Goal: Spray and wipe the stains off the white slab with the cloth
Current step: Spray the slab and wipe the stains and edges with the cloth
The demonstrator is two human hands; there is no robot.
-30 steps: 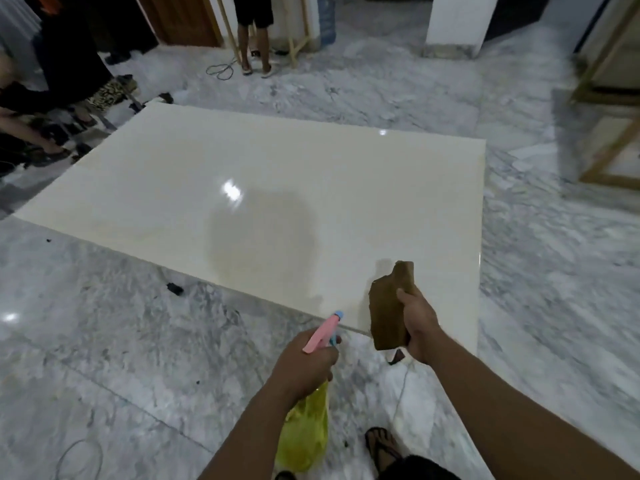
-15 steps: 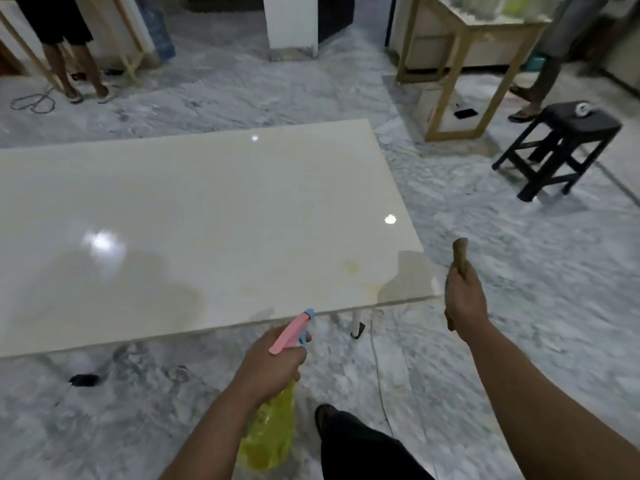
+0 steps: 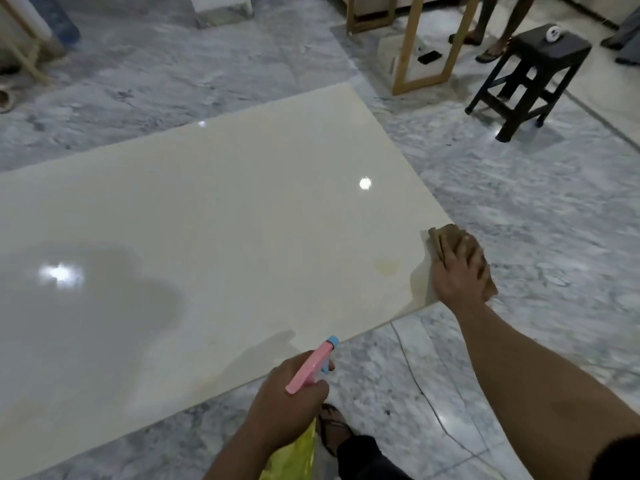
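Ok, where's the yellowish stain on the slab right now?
In the head view the yellowish stain sits near the white slab's near right corner, just left of the brown cloth under the right hand.

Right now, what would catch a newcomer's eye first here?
The big glossy white slab fills the middle of the marble floor. At its near right corner the right hand presses a brown cloth down, beside a yellowish stain. Nearer, the left hand grips a spray bottle.
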